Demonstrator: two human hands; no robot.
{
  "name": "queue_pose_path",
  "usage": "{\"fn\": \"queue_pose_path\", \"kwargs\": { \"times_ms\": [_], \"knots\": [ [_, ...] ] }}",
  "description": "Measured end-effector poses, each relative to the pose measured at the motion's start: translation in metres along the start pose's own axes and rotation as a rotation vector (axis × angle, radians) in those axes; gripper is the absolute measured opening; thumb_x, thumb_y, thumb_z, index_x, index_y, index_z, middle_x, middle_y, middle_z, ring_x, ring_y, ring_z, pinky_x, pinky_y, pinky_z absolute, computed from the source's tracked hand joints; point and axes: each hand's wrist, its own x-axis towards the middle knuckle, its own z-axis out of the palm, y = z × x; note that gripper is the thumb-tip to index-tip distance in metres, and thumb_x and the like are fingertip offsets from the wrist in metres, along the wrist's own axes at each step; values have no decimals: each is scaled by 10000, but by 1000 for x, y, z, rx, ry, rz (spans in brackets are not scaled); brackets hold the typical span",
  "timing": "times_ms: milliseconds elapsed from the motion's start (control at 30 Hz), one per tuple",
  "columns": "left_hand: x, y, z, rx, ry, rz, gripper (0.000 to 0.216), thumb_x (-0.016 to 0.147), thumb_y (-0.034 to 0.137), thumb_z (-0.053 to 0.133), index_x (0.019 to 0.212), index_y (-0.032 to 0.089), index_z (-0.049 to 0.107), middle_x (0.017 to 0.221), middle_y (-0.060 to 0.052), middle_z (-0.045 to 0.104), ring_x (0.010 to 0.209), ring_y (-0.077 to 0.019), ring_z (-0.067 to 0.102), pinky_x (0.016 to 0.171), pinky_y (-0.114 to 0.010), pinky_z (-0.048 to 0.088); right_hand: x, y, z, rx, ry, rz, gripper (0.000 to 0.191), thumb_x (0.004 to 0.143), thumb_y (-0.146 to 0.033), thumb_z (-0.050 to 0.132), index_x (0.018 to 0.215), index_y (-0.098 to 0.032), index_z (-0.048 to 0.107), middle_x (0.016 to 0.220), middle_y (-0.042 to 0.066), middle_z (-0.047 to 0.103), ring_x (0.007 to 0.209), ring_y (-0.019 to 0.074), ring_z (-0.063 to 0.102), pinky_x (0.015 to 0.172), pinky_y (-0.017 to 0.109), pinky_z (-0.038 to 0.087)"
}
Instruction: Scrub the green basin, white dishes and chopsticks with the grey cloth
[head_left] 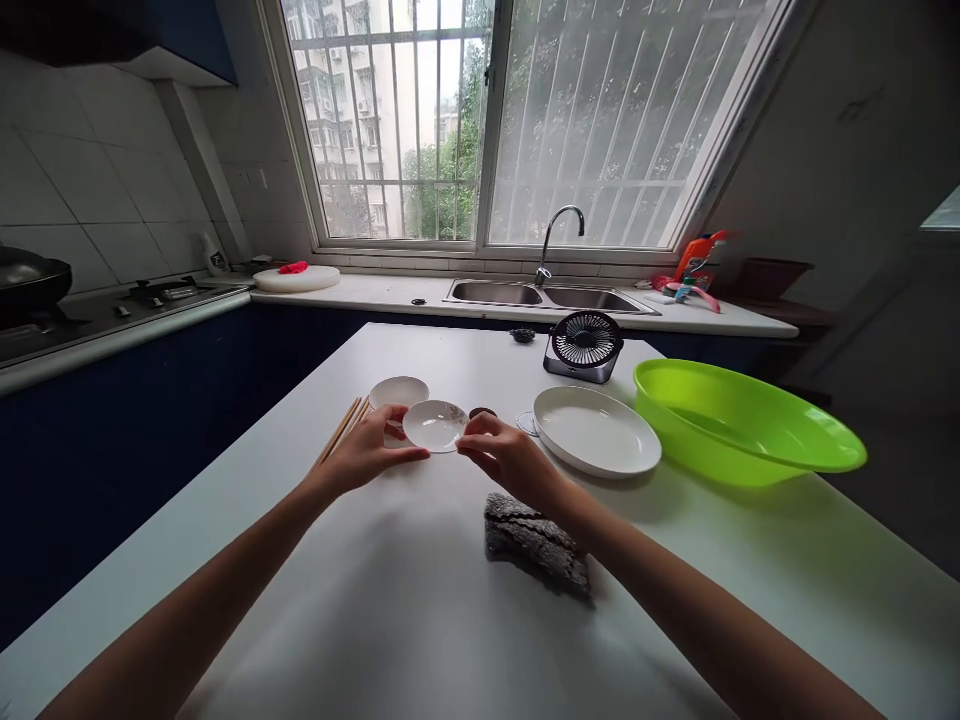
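A small white dish (433, 426) with a faint floral pattern is held level above the white table. My right hand (499, 445) pinches its right rim between thumb and fingers. At the opposite side, my left hand (367, 445) curls its thumb and fingers about the left rim. Another small white dish (399, 388) lies just behind, partly covered by the left hand. Wooden chopsticks (345, 430) lie to the left of that hand. Below my right forearm is a crumpled grey cloth (529, 540). A small dark round object (482, 412) is partly hidden behind the right hand.
A large white plate (596, 430) stands right of my hands, beside a green basin (742, 425). Behind them are a small black fan (585, 342) and a dark scouring pad (522, 336). Across the gap, the counter holds a double sink (499, 293) and a round cutting board (296, 279).
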Motion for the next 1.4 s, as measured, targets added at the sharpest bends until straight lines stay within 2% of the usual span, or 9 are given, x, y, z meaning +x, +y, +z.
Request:
{"fn": "queue_pose_path", "kwargs": {
  "times_ms": [167, 367, 500, 833, 1000, 1133, 1233, 1300, 1400],
  "knots": [
    [-5, -6, 33, 11, 19, 8, 777, 664, 591, 808, 1276, 191, 544, 1241, -133, 634, 1069, -315, 653, 822, -424, 569, -26, 2, -6, -88, -90, 46, 209, 952, -121, 552, 875, -192, 733, 888, 55, 659, 629, 90, 563, 574, 208, 432],
    [-8, -14, 56, 119, 57, 37, 673, 668, 558, 798, 1198, 208, 576, 1206, -114, 641, 1118, -336, 627, 909, -460, 532, -39, 4, -5, -122, -218, 163, 231, 845, -23, 575, 782, -182, 730, 892, 44, 673, 618, 90, 558, 571, 206, 421],
    [-7, -22, 64, 199, 55, 59, 661, 680, 579, 778, 1194, 210, 587, 1211, -119, 620, 1172, -358, 595, 996, -499, 483, -42, 1, -7, -85, -275, 238, 233, 848, -39, 562, 805, -181, 742, 897, 53, 689, 620, 107, 577, 580, 218, 448],
    [-9, -33, 73, 243, 53, 89, 622, 711, 523, 776, 1201, 184, 598, 1229, -131, 593, 1195, -348, 546, 996, -478, 474, -44, -4, -10, -11, -278, 257, 244, 892, -75, 551, 852, -190, 762, 956, 61, 719, 711, 143, 646, 667, 247, 507],
    [-12, -32, 74, 266, 37, 74, 635, 729, 533, 760, 1225, 177, 584, 1233, -137, 585, 1201, -341, 544, 1002, -483, 474, -50, -3, -11, -19, -304, 256, 272, 920, -85, 506, 1005, -183, 745, 1061, 86, 716, 818, 179, 695, 741, 282, 541],
    [-11, -38, 76, 319, 30, 76, 747, 730, 591, 736, 1324, 188, 530, 1359, -162, 557, 1337, -374, 466, 1105, -528, 396, -57, -6, -19, -58, -287, 242, 276, 951, -149, 521, 1158, -185, 700, 1114, 113, 707, 891, 211, 707, 793, 327, 562],
    [-8, -44, 79, 363, 2, 62, 972, 665, 672, 754, 1435, 171, 435, 1525, -207, 433, 1464, -424, 309, 1179, -577, 285, -63, -14, -25, -71, -275, 242, 286, 986, -242, 523, 1229, -197, 667, 1146, 120, 701, 952, 227, 704, 827, 349, 572],
    [-4, -46, 83, 389, -11, 78, 1088, 626, 710, 760, 1481, 154, 378, 1574, -228, 364, 1495, -435, 243, 1200, -587, 239, -69, -20, -26, -75, -288, 239, 303, 987, -277, 537, 1256, -203, 654, 1178, 126, 700, 986, 236, 702, 846, 355, 577],
    [3, -46, 90, 428, -10, 139, 1131, 612, 725, 759, 1500, 157, 352, 1589, -222, 346, 1505, -417, 234, 1227, -574, 188, -79, -28, -24, -83, -316, 216, 352, 966, -306, 581, 1298, -200, 637, 1227, 142, 695, 1037, 262, 693, 887, 388, 577]
  ]
}}
